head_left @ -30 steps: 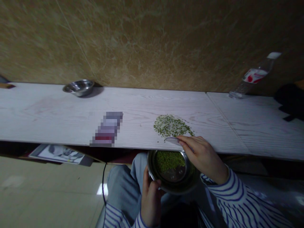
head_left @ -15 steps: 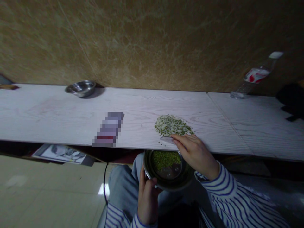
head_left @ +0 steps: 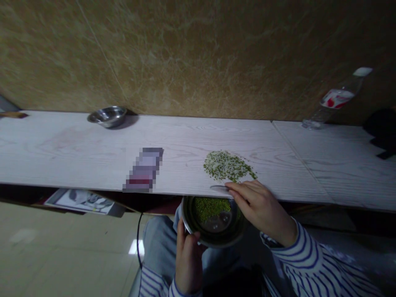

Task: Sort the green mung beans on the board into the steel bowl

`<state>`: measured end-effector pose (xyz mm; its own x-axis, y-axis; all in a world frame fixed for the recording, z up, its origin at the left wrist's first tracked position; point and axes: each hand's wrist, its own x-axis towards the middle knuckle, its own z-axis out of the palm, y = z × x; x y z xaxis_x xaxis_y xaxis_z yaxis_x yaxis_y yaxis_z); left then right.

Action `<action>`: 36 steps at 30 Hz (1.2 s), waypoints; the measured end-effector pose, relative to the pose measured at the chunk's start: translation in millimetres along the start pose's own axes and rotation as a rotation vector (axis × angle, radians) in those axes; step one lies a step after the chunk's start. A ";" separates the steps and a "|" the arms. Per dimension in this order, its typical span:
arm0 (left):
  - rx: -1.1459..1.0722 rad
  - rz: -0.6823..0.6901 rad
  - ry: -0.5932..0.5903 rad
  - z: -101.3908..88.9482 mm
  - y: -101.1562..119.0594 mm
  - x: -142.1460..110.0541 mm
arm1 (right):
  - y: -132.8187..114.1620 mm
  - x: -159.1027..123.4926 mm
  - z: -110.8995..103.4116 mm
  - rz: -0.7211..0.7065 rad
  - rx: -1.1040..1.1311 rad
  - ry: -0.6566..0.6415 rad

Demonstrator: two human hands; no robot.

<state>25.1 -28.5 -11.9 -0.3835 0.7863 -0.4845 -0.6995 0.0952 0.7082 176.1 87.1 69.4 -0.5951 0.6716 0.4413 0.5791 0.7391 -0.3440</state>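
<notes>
My left hand [head_left: 188,258] grips the near rim of a steel bowl [head_left: 188,220] held just below the table's front edge, over my lap. Green beans [head_left: 210,206] fill the bowl's far half. My right hand [head_left: 262,208] rests at the table edge, fingers pinched on a small flat pale card or scraper [head_left: 219,188]. Just beyond it a pile of mixed green and white grains [head_left: 227,165] lies on the white wooden table [head_left: 77,148].
A second steel bowl [head_left: 108,116] stands at the back left by the wall. A blurred-out flat item [head_left: 144,169] lies left of the pile. A plastic bottle [head_left: 335,99] lies at the back right, with a dark object [head_left: 382,132] beyond it. Papers [head_left: 80,200] lie under the table.
My right hand has drawn the flat piece back toward the table's front edge above the bowl. The bowl and left hand have shifted slightly left.
</notes>
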 end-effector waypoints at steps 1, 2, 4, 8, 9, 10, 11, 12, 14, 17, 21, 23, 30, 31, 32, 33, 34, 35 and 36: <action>0.009 -0.002 0.008 -0.1 -1.0 0.2 | 2.0 0.5 1.4 0.029 -0.020 0.021; 0.014 -0.002 0.014 -0.3 -2.0 0.4 | 3.6 1.4 3.0 0.049 -0.036 0.037; 0.011 0.000 0.017 -1.4 -3.9 1.1 | 5.8 3.3 5.8 0.062 -0.054 0.041; -0.001 -0.013 0.011 -4.5 -6.0 2.2 | 10.2 4.7 6.5 0.074 -0.092 0.035; 0.000 -0.016 0.012 -4.9 -6.2 2.3 | 12.2 4.5 5.8 0.081 -0.105 0.039; 0.003 -0.020 0.018 -5.0 -6.3 2.5 | 14.8 4.2 4.9 0.090 -0.117 0.047; 0.007 -0.023 0.022 -4.8 -6.6 2.7 | 17.7 4.2 4.2 0.100 -0.129 0.059; 0.008 -0.027 0.027 -4.3 -6.9 2.9 | 21.0 4.5 3.6 0.110 -0.138 0.071; 0.001 -0.032 0.033 -3.0 -7.7 3.5 | 28.1 6.6 3.3 0.127 -0.154 0.101; -0.013 -0.035 0.025 -0.6 -8.0 3.9 | 38.7 12.7 3.5 0.143 -0.169 0.126; -0.006 -0.020 0.023 1.4 -5.6 2.7 | 46.9 18.9 -0.1 0.167 -0.182 0.116; -0.011 -0.020 0.021 1.4 -4.9 2.1 | 45.6 18.2 -3.5 0.172 -0.187 0.132; -0.005 -0.031 -0.004 -1.1 -8.0 4.7 | 15.8 11.6 -3.4 0.086 -0.084 0.122; -0.005 -0.034 -0.003 -1.5 -8.3 5.1 | 11.8 12.2 -1.2 0.071 -0.066 0.101; -0.005 -0.034 -0.003 -1.8 -8.3 5.3 | 8.9 13.2 1.2 0.058 -0.052 0.082; -0.002 -0.034 -0.002 -2.0 -8.2 5.3 | 7.3 14.4 3.6 0.050 -0.042 0.065; 0.002 -0.035 0.001 -2.1 -7.9 5.0 | 7.0 15.6 5.9 0.048 -0.037 0.052; 0.011 -0.033 0.003 -2.1 -7.5 4.7 | 8.1 16.9 7.9 0.052 -0.036 0.044; 0.023 -0.028 0.005 -1.8 -7.1 4.2 | 10.3 18.1 9.6 0.059 -0.039 0.039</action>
<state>27.4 -27.0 -19.9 -0.3674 0.7799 -0.5068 -0.6958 0.1310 0.7061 165.9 107.4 65.9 -0.5377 0.7106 0.4538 0.6338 0.6956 -0.3383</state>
